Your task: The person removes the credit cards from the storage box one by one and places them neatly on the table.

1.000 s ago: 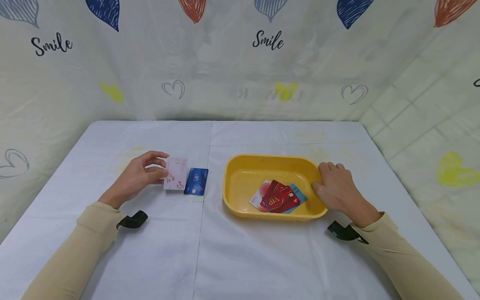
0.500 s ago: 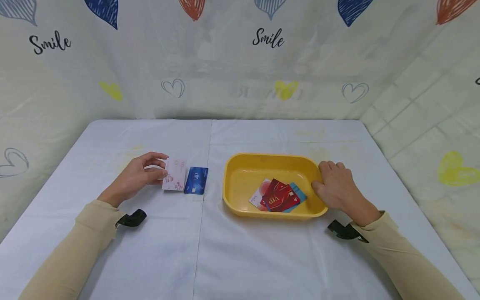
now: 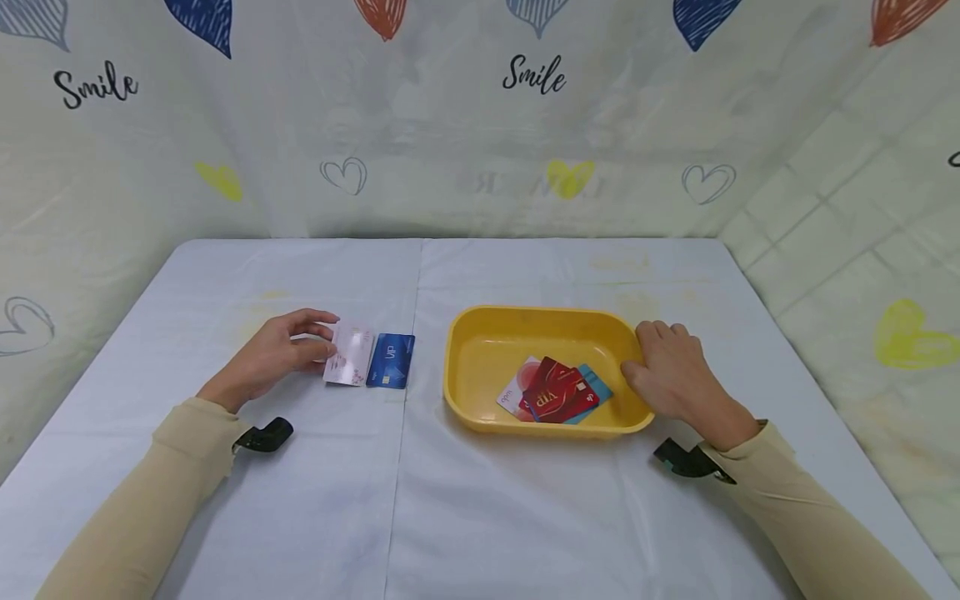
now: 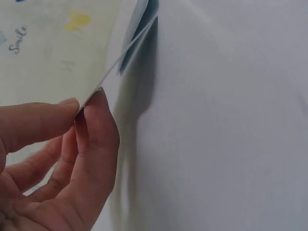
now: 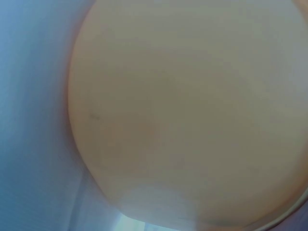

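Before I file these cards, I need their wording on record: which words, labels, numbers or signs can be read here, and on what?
"Smile", twice in the head view: backdrop
"VIP": blue card
"VIP": red card
Too blurred or small: print on the pink card and the white card in the tray; faint mirrored letters on the backdrop.

Bench: white cloth cover, far corners rounded, light wrinkling toward the near side. One crease runs front to back, left of centre. Faint yellowish stains on the far part, both sides. Directly on it, from where I stand: a yellow plastic tray, right of the crease; a blue VIP card, flat, its right edge near the crease, apart from the tray.
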Available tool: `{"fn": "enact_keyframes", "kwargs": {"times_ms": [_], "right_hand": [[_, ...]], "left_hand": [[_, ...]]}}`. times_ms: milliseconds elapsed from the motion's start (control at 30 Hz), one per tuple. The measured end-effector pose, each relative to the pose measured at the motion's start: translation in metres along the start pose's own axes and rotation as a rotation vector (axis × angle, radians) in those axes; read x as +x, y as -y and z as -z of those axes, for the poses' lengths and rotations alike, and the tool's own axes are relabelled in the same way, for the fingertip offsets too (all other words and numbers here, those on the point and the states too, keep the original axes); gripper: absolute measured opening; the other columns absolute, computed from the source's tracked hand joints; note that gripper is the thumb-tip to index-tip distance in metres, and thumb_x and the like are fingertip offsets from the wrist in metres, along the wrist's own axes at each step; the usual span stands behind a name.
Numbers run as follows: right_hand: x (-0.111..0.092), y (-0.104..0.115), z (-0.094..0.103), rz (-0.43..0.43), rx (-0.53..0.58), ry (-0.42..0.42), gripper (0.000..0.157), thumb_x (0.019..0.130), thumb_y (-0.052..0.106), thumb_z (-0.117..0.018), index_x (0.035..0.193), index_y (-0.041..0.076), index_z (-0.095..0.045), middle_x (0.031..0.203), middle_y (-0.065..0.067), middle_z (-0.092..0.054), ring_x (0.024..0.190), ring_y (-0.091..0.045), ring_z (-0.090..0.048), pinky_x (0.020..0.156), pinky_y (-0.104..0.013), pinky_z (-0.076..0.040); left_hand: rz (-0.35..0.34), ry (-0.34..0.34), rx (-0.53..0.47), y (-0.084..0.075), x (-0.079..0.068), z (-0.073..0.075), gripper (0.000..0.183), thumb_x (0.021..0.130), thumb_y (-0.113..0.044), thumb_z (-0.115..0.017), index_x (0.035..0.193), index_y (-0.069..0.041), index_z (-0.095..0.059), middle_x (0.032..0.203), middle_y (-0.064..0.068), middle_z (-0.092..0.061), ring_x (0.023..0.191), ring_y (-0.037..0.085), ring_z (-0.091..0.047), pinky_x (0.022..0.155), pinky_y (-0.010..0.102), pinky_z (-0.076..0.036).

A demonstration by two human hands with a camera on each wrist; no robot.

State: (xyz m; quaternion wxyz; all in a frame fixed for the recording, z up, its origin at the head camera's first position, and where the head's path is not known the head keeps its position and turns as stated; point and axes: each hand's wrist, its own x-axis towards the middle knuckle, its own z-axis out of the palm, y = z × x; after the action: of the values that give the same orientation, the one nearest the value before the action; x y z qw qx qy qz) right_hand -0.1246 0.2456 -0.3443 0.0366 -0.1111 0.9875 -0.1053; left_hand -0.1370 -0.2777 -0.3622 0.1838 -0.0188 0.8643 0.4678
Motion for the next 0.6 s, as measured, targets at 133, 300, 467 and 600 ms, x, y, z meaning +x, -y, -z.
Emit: {"fn": "enact_keyframes", "kwargs": {"times_ms": [133,300,467,600], "right_hand": [[-0.0003,-0.0001,-0.0007,-0.008,0.009,0.001,0.026,0.093,0.018,-0.045,0.103,-0.005,-0.053,0.087,-0.014,-0.050,0.085,-0.035,-0.042,0.073,-0.041,-0.032],[-0.0003,-0.0005,-0.0015,-0.009,0.010,-0.005,0.025,0.093,0.018,-0.047,0.101,-0.005,-0.053,0.086,-0.014,-0.050,0.084,-0.035,-0.043,0.073,-0.041,-0.032],[0.0003,0.0002,-0.0009,-0.009,0.008,-0.012,0.024,0.092,0.018,-0.047,0.100,-0.004,-0.053,0.085,-0.014,-0.049,0.084,-0.035,-0.043,0.073,-0.041,-0.033],[0.0006,0.0001,-0.0006,-0.005,0.006,-0.011,0.025,0.092,0.018,-0.046,0.102,-0.005,-0.052,0.086,-0.014,-0.050,0.085,-0.035,-0.043,0.073,-0.040,-0.032]], "left_hand": [[0.003,0.009,-0.006,0.0011,0.0016,-0.0012,0.058,0.099,-0.019,-0.068,0.151,-0.011,-0.045,0.143,0.020,-0.051,0.119,0.031,-0.063,0.094,0.031,-0.062],[0.011,0.007,0.003,0.0034,0.0028,-0.0017,0.059,0.098,-0.019,-0.069,0.152,-0.010,-0.045,0.141,0.020,-0.053,0.119,0.030,-0.064,0.092,0.029,-0.062],[0.033,0.008,0.031,0.0047,0.0029,-0.0017,0.057,0.098,-0.023,-0.068,0.150,-0.012,-0.046,0.139,0.018,-0.055,0.116,0.028,-0.065,0.092,0.028,-0.062],[0.041,0.016,0.042,0.0065,0.0022,-0.0019,0.057,0.099,-0.025,-0.068,0.150,-0.011,-0.046,0.140,0.018,-0.054,0.117,0.028,-0.065,0.093,0.030,-0.062]]}}
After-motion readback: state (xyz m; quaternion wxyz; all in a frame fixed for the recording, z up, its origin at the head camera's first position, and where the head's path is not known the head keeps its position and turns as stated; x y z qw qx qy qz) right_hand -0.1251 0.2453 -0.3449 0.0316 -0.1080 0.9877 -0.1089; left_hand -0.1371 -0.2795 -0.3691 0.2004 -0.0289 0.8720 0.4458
